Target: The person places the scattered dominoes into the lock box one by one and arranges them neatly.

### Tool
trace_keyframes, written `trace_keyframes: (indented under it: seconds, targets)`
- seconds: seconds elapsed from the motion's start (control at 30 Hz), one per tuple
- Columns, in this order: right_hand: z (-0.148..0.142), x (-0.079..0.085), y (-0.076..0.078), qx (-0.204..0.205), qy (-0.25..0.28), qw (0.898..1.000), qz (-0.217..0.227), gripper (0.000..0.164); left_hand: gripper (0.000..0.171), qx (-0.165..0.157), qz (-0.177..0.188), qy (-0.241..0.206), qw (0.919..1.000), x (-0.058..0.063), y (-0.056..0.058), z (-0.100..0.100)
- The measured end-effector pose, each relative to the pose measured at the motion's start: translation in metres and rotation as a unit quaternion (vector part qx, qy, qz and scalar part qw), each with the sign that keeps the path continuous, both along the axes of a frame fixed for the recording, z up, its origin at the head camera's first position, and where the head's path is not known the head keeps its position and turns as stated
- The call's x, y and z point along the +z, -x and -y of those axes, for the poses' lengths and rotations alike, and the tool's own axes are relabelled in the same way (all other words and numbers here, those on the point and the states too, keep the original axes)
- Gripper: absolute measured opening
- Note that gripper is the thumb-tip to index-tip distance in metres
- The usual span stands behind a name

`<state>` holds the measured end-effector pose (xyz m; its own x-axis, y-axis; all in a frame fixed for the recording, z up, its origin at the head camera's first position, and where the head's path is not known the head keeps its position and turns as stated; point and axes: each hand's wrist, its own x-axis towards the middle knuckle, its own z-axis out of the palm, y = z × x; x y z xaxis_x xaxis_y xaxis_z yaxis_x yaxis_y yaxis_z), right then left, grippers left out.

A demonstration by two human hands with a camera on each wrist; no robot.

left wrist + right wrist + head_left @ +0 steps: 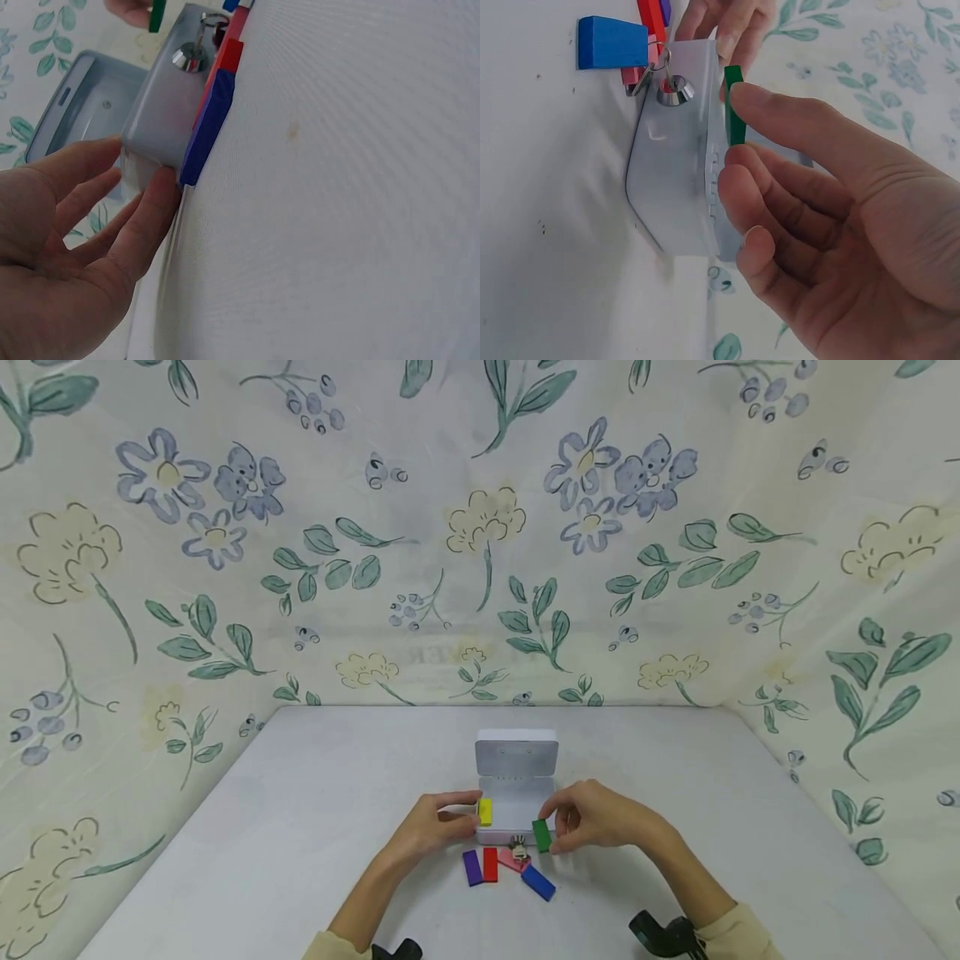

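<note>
- From where I stand, it all turns on how the flat green rectangular block (542, 836) sits against the pale grey metal box (495, 837): it is over the near rim, by the box's lower right corner, low and just right of centre in the head view.
- The green block's long axis runs up and down the frame, its top leaning a little left, while the box lies lengthwise left to right.
- The right hand (602, 812) is the nearer, pinching that block between thumb and fingers; the box's hollow lies up and to the left of it.
- The left hand (431, 824) rests its loosely extended fingers against the box's left end, close to a yellow rectangular block (485, 812) inside.
- On the white counter (337, 777), below the box, lie a purple block (472, 867), a red block (490, 865) and a slanting blue block (538, 883).
- A small pink piece (512, 860) is partly covered by the metal key and ring (518, 847) at the lock; I can't make out its whole shape.
- I can't tell whether the green block touches the rim. The left wrist view cuts it off at the top edge and doesn't show the yellow one.
</note>
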<state>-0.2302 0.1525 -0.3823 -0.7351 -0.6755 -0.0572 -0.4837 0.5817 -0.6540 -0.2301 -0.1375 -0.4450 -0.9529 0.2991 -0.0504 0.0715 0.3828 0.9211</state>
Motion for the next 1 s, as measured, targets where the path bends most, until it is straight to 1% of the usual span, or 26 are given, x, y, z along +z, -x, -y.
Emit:
trace_keyframes:
  seconds: [0.2, 0.57, 0.8, 1.0]
  targets:
    - [0.005, 0.001, 0.006, -0.007, 0.009, 1.000, -0.019, 0.038, 0.047, 0.002, -0.003, 0.008, 1.0000, -0.001, 0.001, 0.000]
    - [0.012, -0.004, 0.015, -0.024, 0.023, 0.999, -0.035, 0.038, 0.048, -0.003, 0.002, 0.000, 1.0000, -0.002, 0.002, 0.001]
    - [0.018, -0.007, 0.019, -0.048, 0.037, 0.997, -0.041, 0.035, 0.049, -0.005, -0.001, -0.001, 1.0000, -0.002, 0.002, 0.001]
    - [0.024, -0.016, 0.023, -0.076, 0.041, 0.995, -0.049, 0.035, 0.049, -0.005, 0.002, -0.001, 1.0000, -0.001, 0.001, 0.000]
